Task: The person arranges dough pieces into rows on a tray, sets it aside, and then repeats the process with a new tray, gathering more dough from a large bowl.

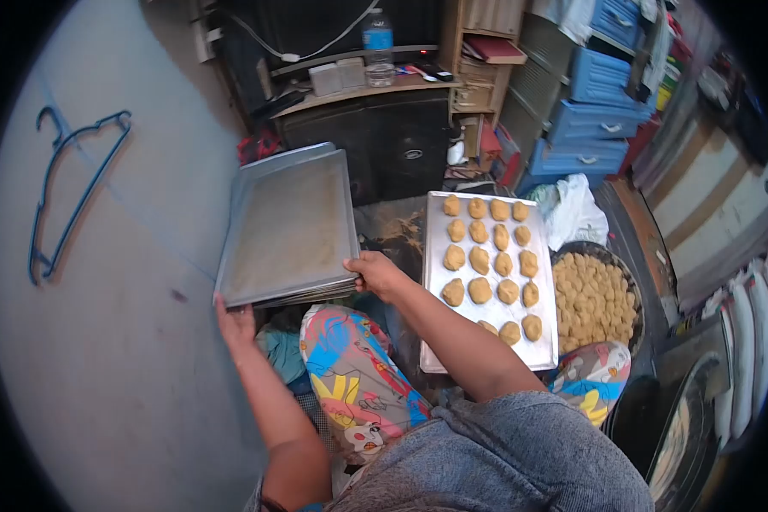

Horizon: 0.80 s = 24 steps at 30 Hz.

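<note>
A bare baking tray (294,226) lies on top of a stack of trays to my left. My left hand (236,322) holds its near left corner, with most of the fingers hidden beneath. My right hand (375,275) is closed on its right edge near the front corner, thumb on top. Right of this stack, a second baking tray (548,341) carries rows of tan dough balls (480,259); my right forearm passes over its near left part. A round basin (640,328) heaped with more dough balls stands beyond that tray's right side.
A hanger (77,196) hangs on the left wall. At the back, a desk (367,96) bears a water bottle (378,51). Blue drawers (589,124) and a white plastic bag (578,213) are at the back right. My knees flank the dough tray's near end.
</note>
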{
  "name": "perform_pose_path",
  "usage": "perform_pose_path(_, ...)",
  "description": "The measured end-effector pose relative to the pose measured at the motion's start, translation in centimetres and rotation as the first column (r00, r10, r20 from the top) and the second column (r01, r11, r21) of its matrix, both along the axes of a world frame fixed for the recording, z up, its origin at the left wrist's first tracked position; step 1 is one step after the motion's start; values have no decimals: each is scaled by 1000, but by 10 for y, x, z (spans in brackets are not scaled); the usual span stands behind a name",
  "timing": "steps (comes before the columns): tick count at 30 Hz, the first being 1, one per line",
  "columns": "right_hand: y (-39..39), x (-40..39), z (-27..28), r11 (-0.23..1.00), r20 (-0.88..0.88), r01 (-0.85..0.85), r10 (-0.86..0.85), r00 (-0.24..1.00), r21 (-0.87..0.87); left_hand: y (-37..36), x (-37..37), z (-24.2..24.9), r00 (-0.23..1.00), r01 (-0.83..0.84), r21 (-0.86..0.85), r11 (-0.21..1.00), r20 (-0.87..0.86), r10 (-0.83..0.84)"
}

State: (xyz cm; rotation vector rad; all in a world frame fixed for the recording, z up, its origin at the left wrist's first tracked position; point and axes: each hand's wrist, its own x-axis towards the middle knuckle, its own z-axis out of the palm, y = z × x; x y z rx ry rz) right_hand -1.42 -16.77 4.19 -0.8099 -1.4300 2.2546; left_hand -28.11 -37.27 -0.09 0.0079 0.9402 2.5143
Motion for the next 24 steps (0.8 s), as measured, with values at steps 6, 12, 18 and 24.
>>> perform_pose_path(6,-13,162,42,989,48,106,-111,993,101,-34,87,60,752,608,-212,765,-154,-641)
perform_pose_path(12,-21,331,37,945,150,247,-281,948,215,9,229,78,439,852,-227,473,-186,-879)
perform_pose_path(18,-25,436,-8,943,457,221,-316,831,249,46,302,42,211,783,-604,150,31,-977)
perform_pose_path(24,-21,436,-79,780,502,82,-475,722,620,57,294,-8,156,512,-859,-23,119,-981)
